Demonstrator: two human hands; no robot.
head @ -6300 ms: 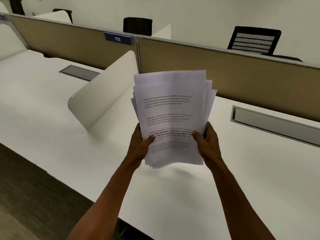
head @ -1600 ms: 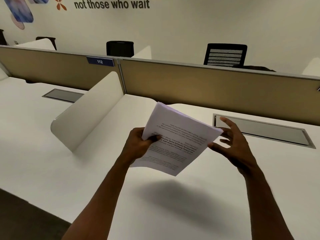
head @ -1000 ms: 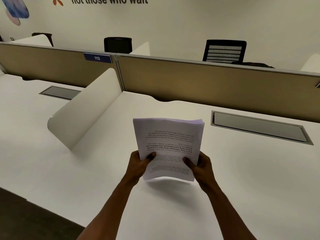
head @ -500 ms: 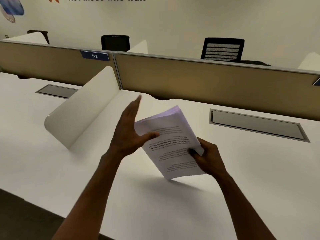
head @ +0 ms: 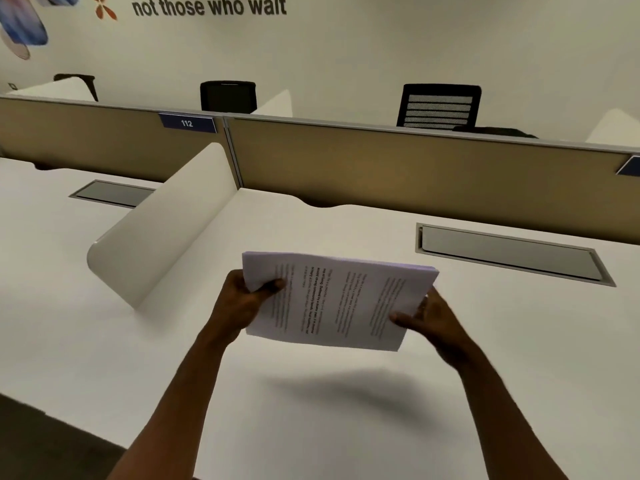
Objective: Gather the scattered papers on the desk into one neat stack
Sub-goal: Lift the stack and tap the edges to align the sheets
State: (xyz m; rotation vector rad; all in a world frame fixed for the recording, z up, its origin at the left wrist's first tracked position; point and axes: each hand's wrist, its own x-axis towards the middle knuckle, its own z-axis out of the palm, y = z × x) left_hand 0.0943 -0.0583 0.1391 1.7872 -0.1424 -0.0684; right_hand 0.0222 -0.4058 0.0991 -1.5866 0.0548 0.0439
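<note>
A stack of white printed papers hangs in the air above the white desk, turned sideways so its text lines run up and down. Its edges look nearly even. My left hand grips the stack's left short edge, thumb on top. My right hand grips the right short edge, thumb on the printed face. The stack casts a shadow on the desk below it. I see no loose sheets lying on the desk.
A curved white divider rises at the left of the desk. A tan partition runs along the back, with a grey cable tray lid in front of it. Black chairs stand beyond the partition.
Half a second ago my left hand was open against the tilted stack, held by the right hand. Now the stack is turned sideways and level, and both hands grip its short edges.
</note>
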